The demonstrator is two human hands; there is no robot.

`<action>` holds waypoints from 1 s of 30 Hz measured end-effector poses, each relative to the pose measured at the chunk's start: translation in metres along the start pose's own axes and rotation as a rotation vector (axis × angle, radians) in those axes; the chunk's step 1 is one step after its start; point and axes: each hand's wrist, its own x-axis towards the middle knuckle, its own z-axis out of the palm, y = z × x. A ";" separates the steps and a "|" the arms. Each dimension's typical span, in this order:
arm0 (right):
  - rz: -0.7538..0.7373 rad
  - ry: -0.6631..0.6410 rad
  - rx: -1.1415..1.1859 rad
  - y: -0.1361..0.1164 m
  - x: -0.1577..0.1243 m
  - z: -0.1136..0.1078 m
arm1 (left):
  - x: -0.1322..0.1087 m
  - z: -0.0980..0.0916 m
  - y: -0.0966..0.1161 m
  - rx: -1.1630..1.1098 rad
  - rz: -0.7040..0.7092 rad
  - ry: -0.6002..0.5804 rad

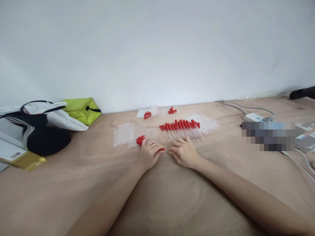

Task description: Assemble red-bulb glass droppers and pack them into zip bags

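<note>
My left hand [150, 153] pinches a red rubber bulb [161, 149] between thumb and fingers. Facing it, my right hand [183, 152] is closed on a thin clear dropper tube [166, 150], whose end meets the bulb. Just beyond my hands lies a row of droppers [180, 129], red bulbs pointing away and clear tubes toward me. Several loose red bulbs [140, 140] lie on a clear zip bag [134, 144] beside my left hand. Loose clear tubes [152, 133] rest to the right of them.
More zip bags [121, 135] lie flat at left and at right [209, 124]. Near the wall are further red bulbs [147, 115] and tubes. A black cap [46, 139], a yellow-green pouch [81, 111] and a box [14, 152] stand left; a power strip [254, 117] with cables sits right.
</note>
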 end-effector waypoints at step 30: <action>0.707 0.047 -0.151 0.004 0.082 0.042 | -0.009 -0.009 -0.025 0.433 -0.532 0.185</action>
